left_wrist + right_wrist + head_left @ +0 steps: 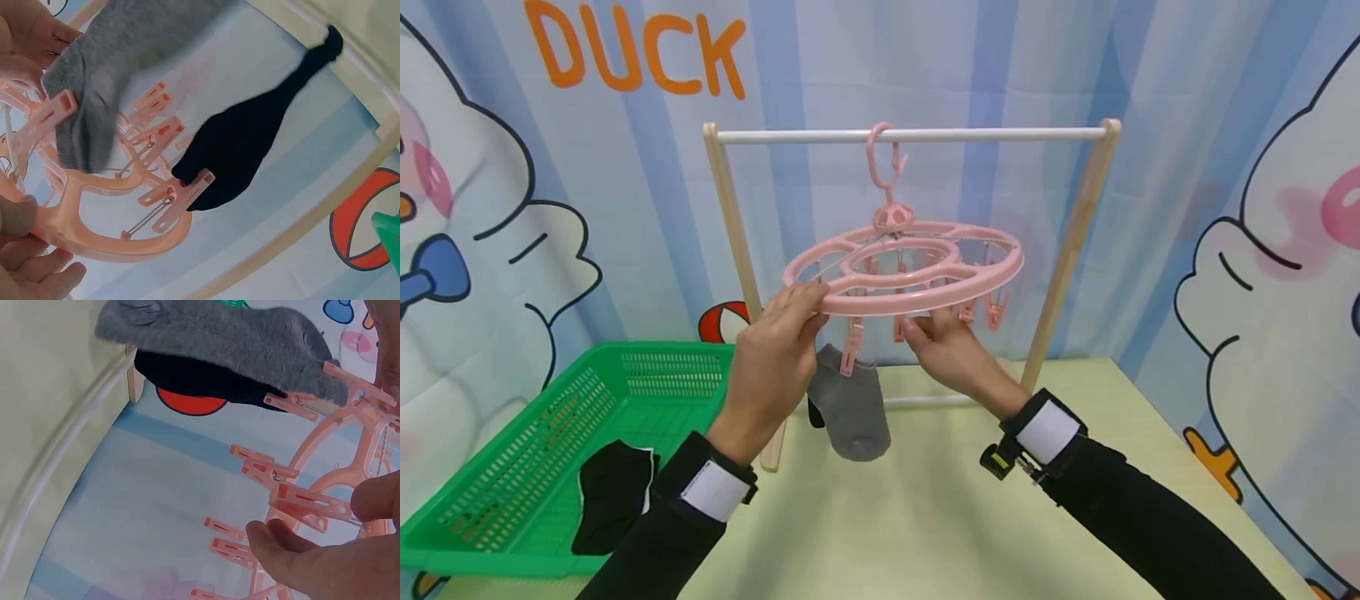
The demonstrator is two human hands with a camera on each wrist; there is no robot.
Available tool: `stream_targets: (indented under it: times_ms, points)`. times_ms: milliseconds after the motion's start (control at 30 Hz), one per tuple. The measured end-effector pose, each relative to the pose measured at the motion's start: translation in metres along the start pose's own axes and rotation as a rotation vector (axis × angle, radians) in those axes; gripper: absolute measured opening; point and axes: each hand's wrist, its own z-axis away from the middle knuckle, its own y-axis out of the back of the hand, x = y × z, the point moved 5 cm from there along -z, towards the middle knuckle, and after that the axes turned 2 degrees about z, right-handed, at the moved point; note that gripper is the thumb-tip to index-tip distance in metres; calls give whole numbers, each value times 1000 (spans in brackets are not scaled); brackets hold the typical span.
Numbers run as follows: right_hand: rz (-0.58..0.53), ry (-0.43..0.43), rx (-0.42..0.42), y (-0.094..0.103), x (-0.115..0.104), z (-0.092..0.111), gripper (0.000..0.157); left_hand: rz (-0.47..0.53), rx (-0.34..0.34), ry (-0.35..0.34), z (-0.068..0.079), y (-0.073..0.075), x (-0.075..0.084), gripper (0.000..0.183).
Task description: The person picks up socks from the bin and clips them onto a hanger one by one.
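I see the pink hanger (917, 300) on the white bar (790, 136), the gray sock (857, 417) hanging from a clip (852, 346) at its near edge. The left hand (778, 350) grips the rim; a hard tug could unhook the hanger or shake the sock loose. I can't tell whether the right hand (955, 350) pinches another clip (309, 500). From the head, the gray sock mostly hides a dark sock (240, 150).
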Motion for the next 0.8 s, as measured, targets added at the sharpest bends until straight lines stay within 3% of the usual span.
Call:
stream_targets:
  times_ms: [233, 467, 700, 800]
  points:
    - [2, 55, 14, -2, -1, -9, 34, 10, -10, 7, 1, 0, -1, 37]
    - [-25, 48, 102, 3, 0, -14, 18, 16, -10, 1, 1, 0, 1, 35]
    - [-58, 29, 154, 3, 2, -13, 13, 6, -12, 3, 0, -1, 0, 35]
    - [-91, 59, 177, 5, 2, -12, 14, -6, -11, 5, -1, -1, 0, 36]
